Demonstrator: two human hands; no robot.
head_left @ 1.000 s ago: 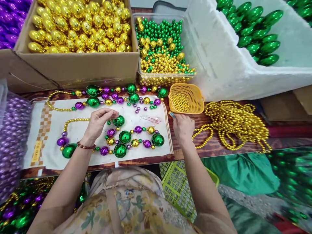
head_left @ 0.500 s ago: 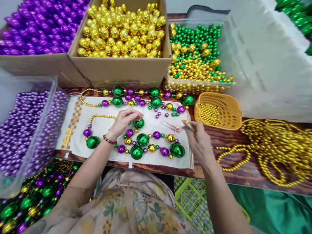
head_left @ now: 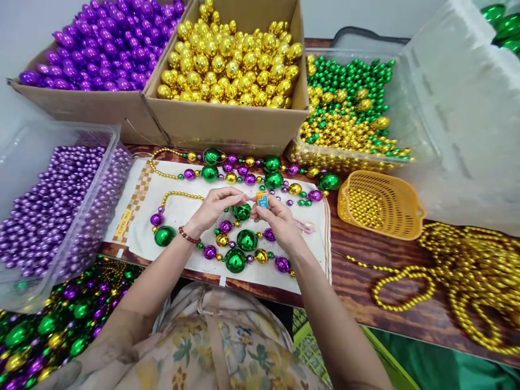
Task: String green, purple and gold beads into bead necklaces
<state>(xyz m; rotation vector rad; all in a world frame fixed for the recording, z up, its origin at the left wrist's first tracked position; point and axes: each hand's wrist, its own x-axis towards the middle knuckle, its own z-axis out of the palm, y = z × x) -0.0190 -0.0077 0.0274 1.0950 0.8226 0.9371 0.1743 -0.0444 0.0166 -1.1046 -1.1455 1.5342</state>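
My left hand (head_left: 217, 205) is pinched shut on the end of a bead strand, above a big green bead (head_left: 242, 211). My right hand (head_left: 276, 219) is closed on a small yellow and blue lighter (head_left: 262, 199), held right against the left fingertips. Below both hands a necklace of green, purple and gold beads (head_left: 235, 260) lies looped on a white cloth (head_left: 134, 233). A second finished necklace (head_left: 244, 169) stretches along the cloth's far edge. Pink scissors (head_left: 306, 226) peek out beside my right wrist.
Cardboard boxes of purple (head_left: 101, 49) and gold baubles (head_left: 231, 59) stand at the back. A clear tub of green and gold beads (head_left: 349, 114) and a yellow basket (head_left: 382, 203) are right. Gold strands (head_left: 467, 271) pile far right. A tub of purple beads (head_left: 44, 206) sits left.
My right hand picked up the lighter near the yellow basket and brought it left to meet my left hand. The left hand kept its pinch. The camera turned left.
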